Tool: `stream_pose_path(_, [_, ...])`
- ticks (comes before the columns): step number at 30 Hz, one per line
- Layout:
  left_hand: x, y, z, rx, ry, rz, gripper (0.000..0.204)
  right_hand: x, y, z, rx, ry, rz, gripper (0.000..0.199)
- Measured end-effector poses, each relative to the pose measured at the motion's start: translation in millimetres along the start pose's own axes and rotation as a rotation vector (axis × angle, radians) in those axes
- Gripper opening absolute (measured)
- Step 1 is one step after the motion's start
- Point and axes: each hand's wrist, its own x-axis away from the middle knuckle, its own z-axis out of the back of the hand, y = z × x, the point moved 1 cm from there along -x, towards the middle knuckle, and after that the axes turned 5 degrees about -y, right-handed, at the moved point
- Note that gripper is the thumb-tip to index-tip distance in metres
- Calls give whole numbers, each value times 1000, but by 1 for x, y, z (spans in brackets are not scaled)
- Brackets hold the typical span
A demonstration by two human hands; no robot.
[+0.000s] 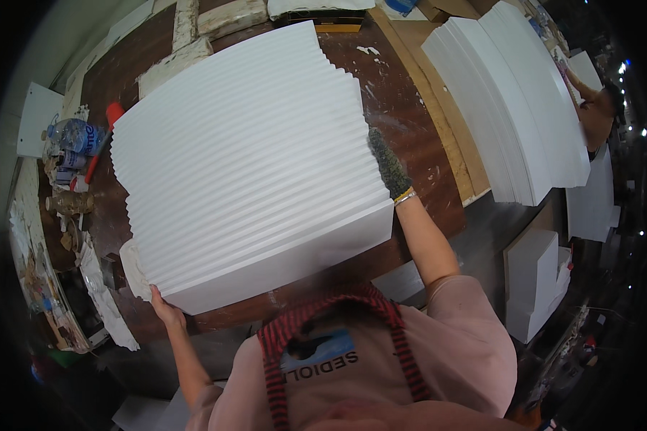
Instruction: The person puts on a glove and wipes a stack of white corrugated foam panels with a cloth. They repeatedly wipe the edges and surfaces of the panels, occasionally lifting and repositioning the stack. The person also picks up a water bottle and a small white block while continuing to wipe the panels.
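Observation:
A big stack of white boards or sheets (251,136), its layered edges facing up in a ridged fan, lies before me on a brown table. My right hand (389,164), in a dark grey-green glove with a yellow cuff, rests along the stack's right side, fingers stretched out and pressed against the edges. At the near left corner is my bare left hand (165,307). Its thumb shows by the corner, against a cream-white pad (134,267) that looks like cloth or foam; the other fingers are hidden.
Another white stack (496,108) stands on the right, with another person's hand (595,118) at its far side. Left of my stack are a red-handled tool (113,115), a plastic water bottle (79,136) and a jar (70,202). White pieces (535,280) lean at lower right.

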Motion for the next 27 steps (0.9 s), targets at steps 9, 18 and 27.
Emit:
stream_pose_path(9, [-68, 108, -47, -622, -205, -273, 52, -85, -59, -23, -264, 251, -40, 50])
stream_pose_path(18, [-274, 118, -153, -102, -372, -54, 71, -133, -108, -90, 315, 194, -297, 66])
stream_pose_path(27, [-290, 115, -152, -396, -425, -3, 64, -170, -40, -32, 613, -69, -220, 85])
